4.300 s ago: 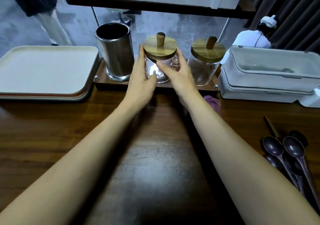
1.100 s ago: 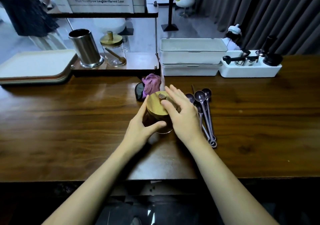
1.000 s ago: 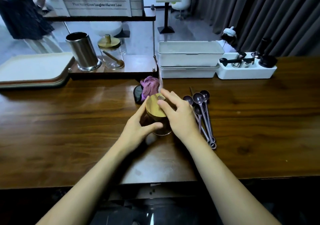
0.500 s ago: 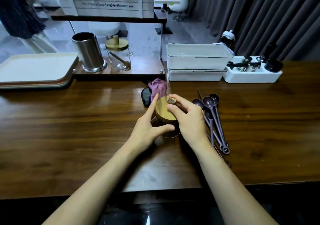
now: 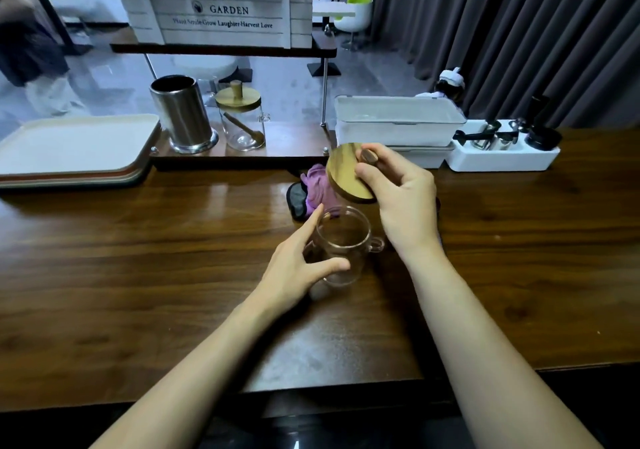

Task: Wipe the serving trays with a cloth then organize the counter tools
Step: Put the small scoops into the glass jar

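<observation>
While the left hand (image 5: 294, 268) curled around the side of the clear glass jar (image 5: 341, 246), thumb and fingers pressed to its wall, the right hand (image 5: 403, 199) pinched the knob of the round wooden lid (image 5: 346, 175) and held it tilted above and just beyond the jar's open mouth. The jar stood upright on the dark wooden counter (image 5: 138, 258), looked empty, and had a small glass loop on its right side. Just beyond the hands lay a purple cloth (image 5: 317, 189) beside a dark item. Beyond the left hand, a white planter box (image 5: 221, 15) on the raised shelf read "GARDEN" and "Plant Smile·Grow Laughter·Harvest Love". Far left of the left hand, stacked serving trays (image 5: 76, 147) reached the frame edge. Bare counter stretched left of the left hand and right of the right hand, and its near edge ran under both forearms.
</observation>
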Tool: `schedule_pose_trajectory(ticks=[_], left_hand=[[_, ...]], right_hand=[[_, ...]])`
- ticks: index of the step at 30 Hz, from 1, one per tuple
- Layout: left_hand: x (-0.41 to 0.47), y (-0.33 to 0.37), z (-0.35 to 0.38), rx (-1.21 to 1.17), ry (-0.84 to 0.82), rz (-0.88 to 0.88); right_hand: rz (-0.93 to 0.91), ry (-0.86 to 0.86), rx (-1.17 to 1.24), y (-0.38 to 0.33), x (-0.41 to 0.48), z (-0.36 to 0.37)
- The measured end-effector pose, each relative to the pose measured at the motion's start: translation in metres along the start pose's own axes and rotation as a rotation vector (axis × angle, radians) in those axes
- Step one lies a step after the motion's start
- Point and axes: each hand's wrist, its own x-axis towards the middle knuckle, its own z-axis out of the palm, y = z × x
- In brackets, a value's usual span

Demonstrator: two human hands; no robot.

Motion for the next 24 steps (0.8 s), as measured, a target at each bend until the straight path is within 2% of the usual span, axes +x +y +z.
schedule_pose_trajectory(ticks=[4,10,15,24], left_hand=[[-0.017,-0.005,-0.015,0.008,0.015,-0.015],[-0.032,-0.010,-0.031,-0.008,-0.003,-0.039],[-0.037,-0.014,-0.037,-0.005,-0.042,-0.052],[-0.033,-0.016,-0.036,-0.010,-0.068,-0.039]], right_hand=[[0.110,0.102,-0.082,0.031,0.004,-0.007],[0.308,0.043,-0.380,0.080,-0.015,0.003],[0.304,0.002,-0.542,0.090,-0.033,0.010],[0.290,-0.087,-0.583,0.091,-0.040,0.009]])
